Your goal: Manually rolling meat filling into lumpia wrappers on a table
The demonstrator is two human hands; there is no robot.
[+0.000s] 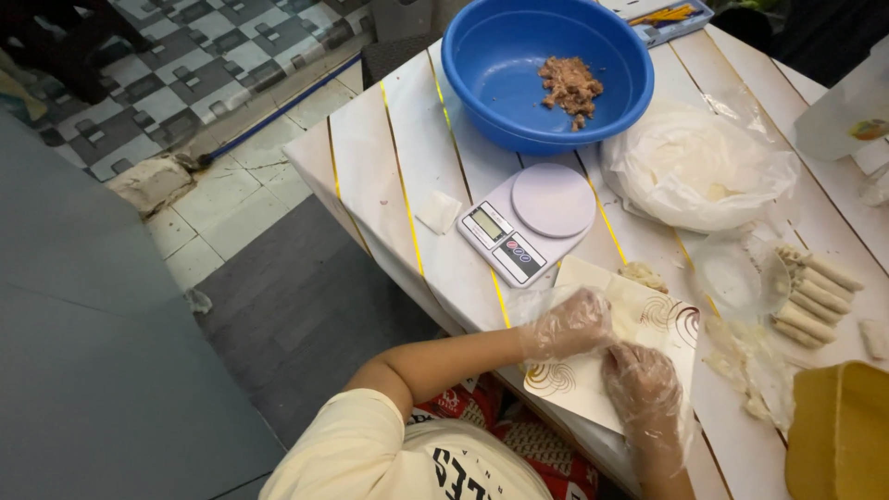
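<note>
1. Closest to me, my right hand [642, 378], in a thin clear glove, lies flat on the near part of the board [593, 381], fingers together and pressing down; whether anything is pinched under them, I cannot tell.
2. Just beyond it, my left hand [567, 326], gloved too, curls loosely over the pale wrapper [626, 310] spread on that board. Fingers bent, not clamped; I cannot tell whether they grip it.
3. The wrapper lies between the two hands, stretching away from me toward the right. The left hand sits on its near-left edge and is the nearer one; the right hand is just beside its near end.
4. A small lump of filling [643, 274] sits at the wrapper's far edge, just past the left hand.
5. To the right, a row of finished rolls [815, 298] lies side by side, long axes running left to right, next to a clear plastic dish [732, 276].
6. Further up the white table [370, 176], a kitchen scale [530, 222] stands empty, with a bag of wrappers [696, 167] on its right.
7. Farthest off, a blue bowl [500, 65] holds a little minced filling.
</note>
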